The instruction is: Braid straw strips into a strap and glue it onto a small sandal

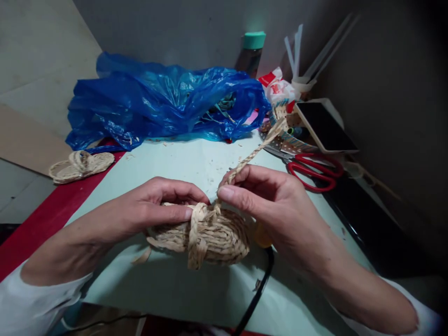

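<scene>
A small woven straw slipper [224, 235] is held above the pale tabletop, with a braided strap crossing its middle. My left hand [161, 205] grips its left part, thumb on top beside the strap. From the strap a twisted straw cord [255, 151] rises up to the right. My right hand [259, 196] pinches this cord between thumb and forefinger, just above the slipper. The left hand's fingers behind the slipper are partly hidden.
A finished-looking straw slipper [82, 166] lies at the left edge. Behind are a blue plastic bag [157, 102] and a green-capped bottle [252, 51]. Red-handled scissors [315, 171], a phone [325, 126] and a black cable [257, 296] are on the right.
</scene>
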The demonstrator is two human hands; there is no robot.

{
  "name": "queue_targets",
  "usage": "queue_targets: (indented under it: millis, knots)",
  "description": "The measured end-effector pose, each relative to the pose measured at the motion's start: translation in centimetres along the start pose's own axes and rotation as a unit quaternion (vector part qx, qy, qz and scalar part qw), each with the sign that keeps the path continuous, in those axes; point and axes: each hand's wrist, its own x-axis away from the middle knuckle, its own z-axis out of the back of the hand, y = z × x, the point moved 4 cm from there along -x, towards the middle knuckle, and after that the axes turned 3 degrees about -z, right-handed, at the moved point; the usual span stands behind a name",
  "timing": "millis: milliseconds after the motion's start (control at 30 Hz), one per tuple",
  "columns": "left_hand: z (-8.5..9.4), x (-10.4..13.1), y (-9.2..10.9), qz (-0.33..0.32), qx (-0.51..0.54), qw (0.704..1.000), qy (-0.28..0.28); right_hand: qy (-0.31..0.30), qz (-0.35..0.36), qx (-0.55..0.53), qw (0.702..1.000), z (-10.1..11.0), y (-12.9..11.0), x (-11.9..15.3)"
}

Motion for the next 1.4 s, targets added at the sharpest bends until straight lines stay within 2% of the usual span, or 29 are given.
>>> queue_targets:
  millis: [200, 367, 567, 733, 900, 1033, 1167, 1267, 1400]
  knots:
    - [-0.2, -0.1, -0.2, -0.008, -0.009, 1.000, 0.009, -0.010, -0.007, -0.025, 1.000, -0.2, 0.3, 0.0]
    - [-0.4, 0.1, -0.3, 0.001, 0.007, 1.000, -0.006, -0.010, -0.019, -0.020, 1.000, -0.5, 0.8, -0.2]
    - [-0.1, -0.9, -2.1, 0.014, -0.013, 0.994, -0.103, 0.034, 0.012, 0.019, 0.999, -0.4, 0.7, -0.3]
    - [0.0, -1.0, -2.1, 0.028, -0.015, 0.996, -0.085, 0.059, 0.030, 0.042, 0.997, -0.4, 0.8, -0.3]
    - [-0.7, -0.7, -1.4, 0.011, 0.012, 0.993, -0.115, 0.048, -0.031, 0.025, 0.998, -0.5, 1.2, -0.4]
    - [-0.5, -0.7, -1.8, 0.012, 0.011, 0.994, -0.105, 0.035, -0.063, 0.011, 0.997, -0.8, 1.2, -0.4]
    - [-0.3, -0.7, -2.3, 0.013, 0.003, 0.994, -0.109, 0.049, -0.043, 0.026, 0.998, -0.8, 1.4, -0.3]
    - [-0.4, -0.7, -2.3, 0.010, -0.010, 0.994, -0.111, 0.062, 0.015, 0.078, 0.995, -0.6, 1.4, -0.1]
    - [-0.6, -0.5, -1.7, 0.014, 0.008, 0.997, -0.077, 0.074, 0.081, 0.164, 0.980, -0.4, 1.2, 0.3]
